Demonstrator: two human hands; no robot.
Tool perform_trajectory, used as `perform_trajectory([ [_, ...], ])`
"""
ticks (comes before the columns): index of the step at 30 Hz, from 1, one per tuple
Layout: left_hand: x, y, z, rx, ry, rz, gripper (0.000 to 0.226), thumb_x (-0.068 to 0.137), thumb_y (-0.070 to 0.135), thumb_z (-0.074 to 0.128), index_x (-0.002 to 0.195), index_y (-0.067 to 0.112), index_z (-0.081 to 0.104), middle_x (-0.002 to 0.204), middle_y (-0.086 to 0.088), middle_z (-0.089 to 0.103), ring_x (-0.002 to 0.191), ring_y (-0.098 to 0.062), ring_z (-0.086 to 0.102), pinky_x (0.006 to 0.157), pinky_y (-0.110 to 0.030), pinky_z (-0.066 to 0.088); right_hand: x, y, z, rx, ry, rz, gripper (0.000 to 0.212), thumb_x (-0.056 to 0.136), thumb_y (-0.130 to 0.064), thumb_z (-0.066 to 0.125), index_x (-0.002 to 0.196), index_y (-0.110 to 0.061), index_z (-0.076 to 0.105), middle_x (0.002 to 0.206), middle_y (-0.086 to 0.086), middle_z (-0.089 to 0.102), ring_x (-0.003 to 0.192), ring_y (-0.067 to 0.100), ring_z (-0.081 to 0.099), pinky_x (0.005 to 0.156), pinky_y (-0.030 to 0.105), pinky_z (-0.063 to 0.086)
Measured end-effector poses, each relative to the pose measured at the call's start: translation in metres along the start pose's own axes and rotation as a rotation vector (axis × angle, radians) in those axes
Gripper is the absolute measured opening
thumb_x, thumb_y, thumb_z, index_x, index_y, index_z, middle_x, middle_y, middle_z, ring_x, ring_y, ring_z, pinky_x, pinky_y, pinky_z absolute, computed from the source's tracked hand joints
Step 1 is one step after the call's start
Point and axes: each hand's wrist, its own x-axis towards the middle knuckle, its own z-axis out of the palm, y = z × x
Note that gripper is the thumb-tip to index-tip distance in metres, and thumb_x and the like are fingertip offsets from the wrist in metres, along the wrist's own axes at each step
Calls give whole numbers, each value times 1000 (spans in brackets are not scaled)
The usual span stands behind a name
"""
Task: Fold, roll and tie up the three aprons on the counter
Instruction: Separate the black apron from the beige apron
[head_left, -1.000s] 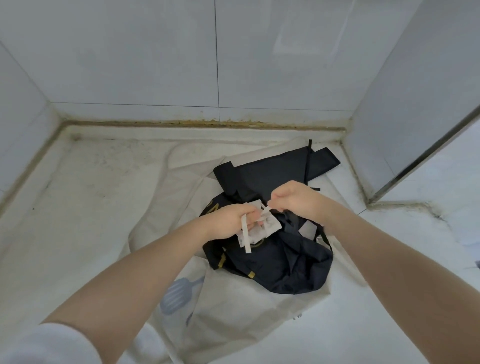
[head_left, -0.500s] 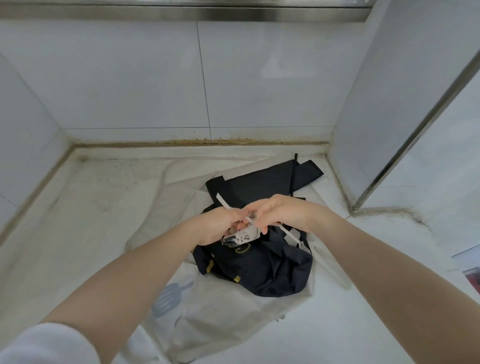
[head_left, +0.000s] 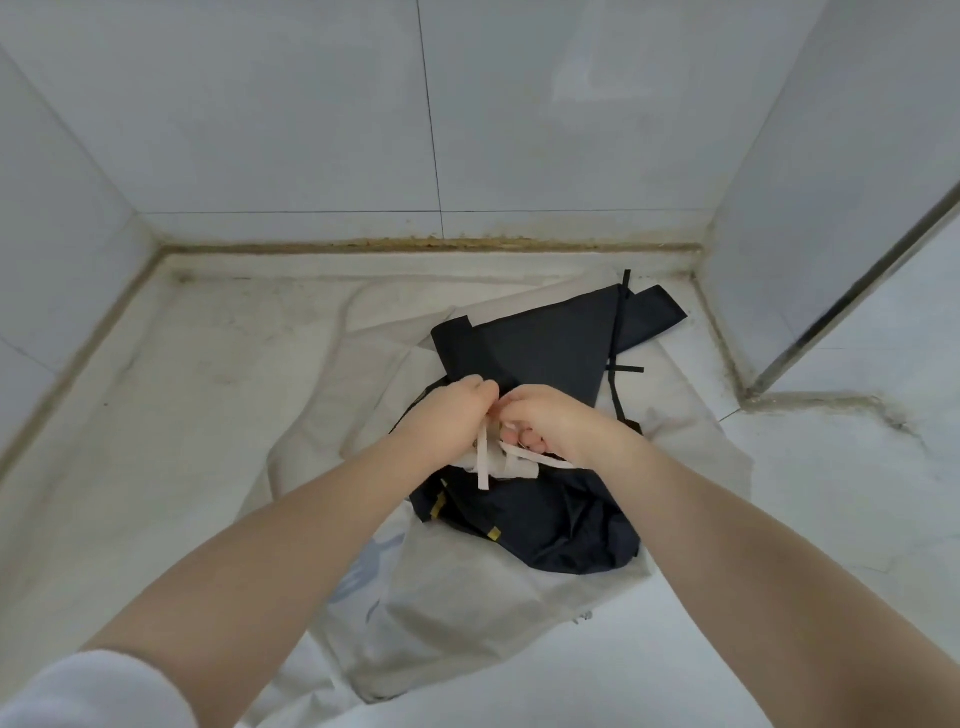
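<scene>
Head view: left hand (head_left: 451, 415) and right hand (head_left: 550, 423) each pinch white ties (head_left: 485, 460). Rolled white apron (head_left: 511, 467) sits directly beneath (atop dark apron (head_left: 545, 353), bench (head_left: 182, 415)).

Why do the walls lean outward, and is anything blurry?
Head view: the wide-angle lens bends the tile seams, so the walls splay. Soft, even light, faint sheen on the tiles. The left hand and right hand look slightly soft around the white strap.
</scene>
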Motion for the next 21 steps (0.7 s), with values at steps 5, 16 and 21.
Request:
perform_trajectory([
  [5, -5, -7, 11, -362, 275, 26, 5, 89, 12, 54, 94, 11, 53, 92, -2, 53, 81, -20, 53, 72, -33, 47, 12, -2, 3, 189, 110, 69, 25, 89, -28, 51, 68, -15, 57, 57, 0, 53, 50, 10, 33, 49, 23, 27],
  [16, -7, -32, 1, -882, -24, 10, 33, 102, 23, 34, 93, 24, 65, 99, 2, 67, 89, -11, 60, 80, -22, 47, 12, -10, -5, 1084, 155, -363, 22, 97, 1, 41, 96, -10, 60, 80, 4, 64, 53, 8, 53, 55, 20, 48],
  [21, -12, -44, 13, -1074, -142, -60, 37, 101, 24, 37, 94, 16, 72, 115, 14, 66, 110, -5, 58, 99, -21, 41, 23, 9, 6, 373, 285, -210, 37, 88, 8, 36, 69, -12, 60, 61, 3, 53, 46, 10, 44, 46, 19, 36],
])
